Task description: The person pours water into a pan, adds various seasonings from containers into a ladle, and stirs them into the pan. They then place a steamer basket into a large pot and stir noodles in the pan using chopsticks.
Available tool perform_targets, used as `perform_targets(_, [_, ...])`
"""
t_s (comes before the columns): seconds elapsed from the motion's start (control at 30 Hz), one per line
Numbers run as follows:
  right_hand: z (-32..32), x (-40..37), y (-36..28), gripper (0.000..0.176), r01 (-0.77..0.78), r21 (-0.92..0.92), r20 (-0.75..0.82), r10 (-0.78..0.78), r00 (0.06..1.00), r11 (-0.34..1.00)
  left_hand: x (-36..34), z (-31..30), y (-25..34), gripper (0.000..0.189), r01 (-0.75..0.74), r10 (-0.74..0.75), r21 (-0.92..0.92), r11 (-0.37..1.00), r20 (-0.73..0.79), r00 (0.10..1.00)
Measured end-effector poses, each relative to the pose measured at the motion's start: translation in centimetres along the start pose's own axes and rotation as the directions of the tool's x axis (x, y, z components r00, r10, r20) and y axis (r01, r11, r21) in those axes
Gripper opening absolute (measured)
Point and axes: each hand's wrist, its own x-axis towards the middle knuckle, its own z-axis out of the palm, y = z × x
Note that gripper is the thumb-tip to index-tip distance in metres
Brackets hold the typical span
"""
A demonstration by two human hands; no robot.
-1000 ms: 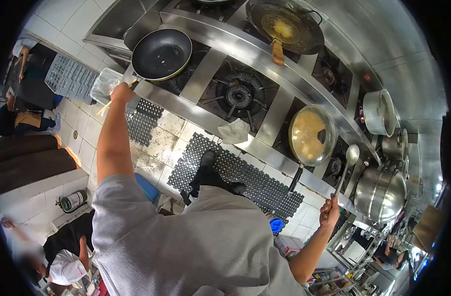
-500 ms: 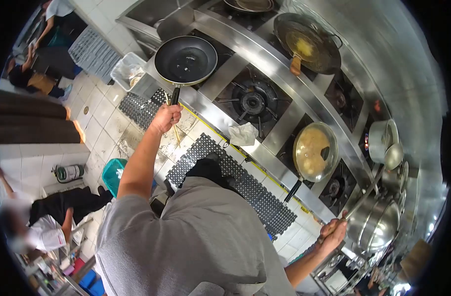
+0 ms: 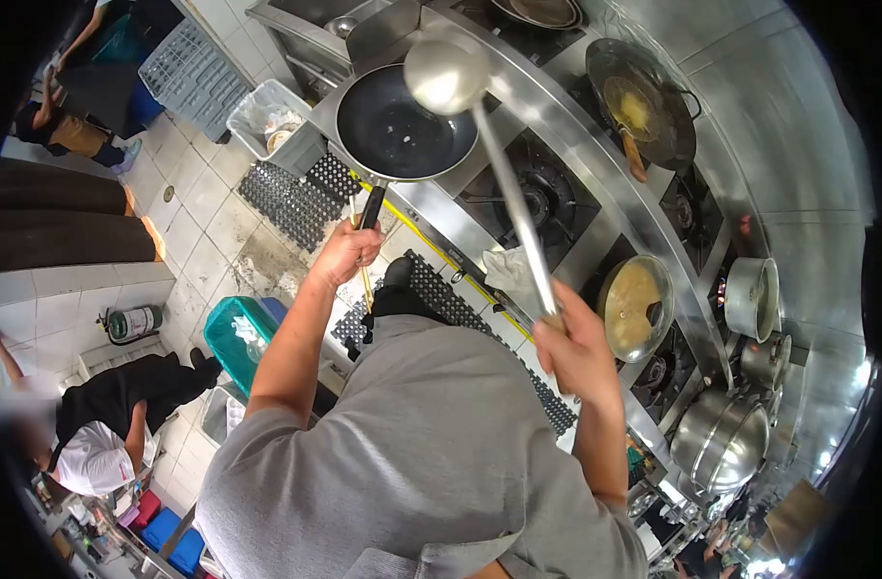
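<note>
My left hand (image 3: 348, 253) is closed around the handle of a black frying pan (image 3: 397, 135), which sits at the stove's left end with a few small pale bits in it. Thin wooden sticks (image 3: 366, 285), perhaps chopsticks, run beside that same hand; whether its fingers grip them I cannot make out. My right hand (image 3: 581, 343) grips the long handle of a metal ladle (image 3: 447, 75). The ladle's bowl hangs over the pan's right rim, and what it contains is not visible.
On the stove are a bare burner (image 3: 537, 198), a white cloth (image 3: 510, 270), a glass-lidded pan (image 3: 637, 309) of yellowish food, and a dark wok (image 3: 644, 101). Metal pots (image 3: 721, 439) stand at right. A teal bin (image 3: 236, 338) and a person (image 3: 98, 449) are at left.
The ladle has swung left from the pots at the right to above the frying pan, carried by my right hand. My left hand stays on the pan's handle.
</note>
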Motion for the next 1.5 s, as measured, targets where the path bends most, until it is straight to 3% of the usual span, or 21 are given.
perform_targets(0.03, [1.0, 2.7, 0.5, 0.064, -0.009, -0.011, -0.004, 0.009, 1.0, 1.0, 0.9, -0.9, 0.1, 0.014, 0.005, -0.005, -0.013, 1.0, 0.003, 1.0])
perform_targets(0.1, [2.6, 8.1, 1.5, 0.067, 0.01, -0.343, 0.009, -0.008, 1.0, 0.939, 3.1, -2.4, 1.0, 0.015, 0.022, -0.024, 0.031, 0.999, 0.049, 0.999])
perform_targets(0.13, [3.2, 10.6, 2.1, 0.067, 0.009, -0.359, 0.01, -0.006, 1.0, 0.933, 4.1, -3.0, 1.8, 0.015, 0.035, -0.036, 0.033, 0.999, 0.049, 0.998])
perform_targets(0.2, [4.3, 14.8, 2.8, 0.07, 0.153, -0.67, -0.033, -0.235, 0.971, 0.727, 6.2, -4.6, 2.6, 0.014, 0.04, -0.043, 0.042, 0.998, 0.059, 0.997])
perform_targets(0.23, [4.9, 16.4, 2.1, 0.07, 0.148, -0.677, -0.037, -0.234, 0.972, 0.721, 7.3, -5.4, 2.8, 0.014, 0.053, -0.058, 0.072, 0.996, 0.068, 0.996])
perform_targets(0.3, [6.2, 19.1, 1.0, 0.07, -0.009, -0.687, -0.115, -0.097, 0.989, 0.727, 8.9, -6.6, 3.2, 0.013, 0.062, -0.069, 0.082, 0.995, 0.097, 0.993])
perform_targets(0.4, [7.3, 22.3, 0.9, 0.068, 0.013, -0.736, -0.136, -0.167, 0.977, 0.677, 10.4, -7.7, 3.3, 0.013, 0.092, -0.098, 0.056, 0.994, 0.118, 0.988])
perform_targets(0.57, [7.3, 25.3, 0.0, 0.068, -0.013, -0.796, -0.136, -0.158, 0.978, 0.605, 11.7, -8.2, 3.0, 0.015, 0.118, -0.124, 0.079, 0.99, 0.077, 0.989])
perform_targets(0.83, [7.0, 24.2, -2.2, 0.067, 0.002, -0.869, -0.069, -0.125, 0.99, 0.494, 12.8, -8.5, 2.4, 0.017, 0.143, -0.148, 0.089, 0.986, 0.054, 0.987])
perform_targets(0.9, [6.5, 22.9, -3.1, 0.068, 0.02, -0.811, -0.014, -0.054, 0.998, 0.584, 12.8, -8.7, 2.3, 0.017, 0.149, -0.154, 0.088, 0.985, 0.052, 0.987])
perform_targets(1.0, [6.1, 22.3, -3.7, 0.066, 0.047, -0.783, 0.006, -0.068, 0.998, 0.621, 12.8, -8.4, 2.1, 0.013, 0.127, -0.131, 0.096, 0.987, 0.036, 0.991])
perform_targets(1.1, [6.8, 23.5, -3.2, 0.067, -0.011, -0.832, -0.075, -0.093, 0.993, 0.554, 12.6, -8.2, 2.2, 0.013, 0.123, -0.127, 0.095, 0.988, 0.038, 0.991])
perform_targets(1.2, [7.8, 25.0, -2.0, 0.067, -0.056, -0.805, -0.132, -0.087, 0.987, 0.59, 12.7, -8.2, 2.4, 0.016, 0.148, -0.152, 0.086, 0.985, 0.044, 0.987])
perform_targets(1.43, [7.3, 22.3, -1.2, 0.068, 0.01, -0.769, -0.071, -0.1, 0.992, 0.639, 12.9, -8.1, 2.5, 0.014, 0.168, -0.173, 0.1, 0.981, 0.039, 0.984])
perform_targets(1.5, [6.8, 20.8, -1.7, 0.068, -0.004, -0.663, -0.035, -0.026, 0.999, 0.749, 12.8, -8.2, 2.6, 0.013, 0.177, -0.181, 0.096, 0.98, 0.038, 0.983])
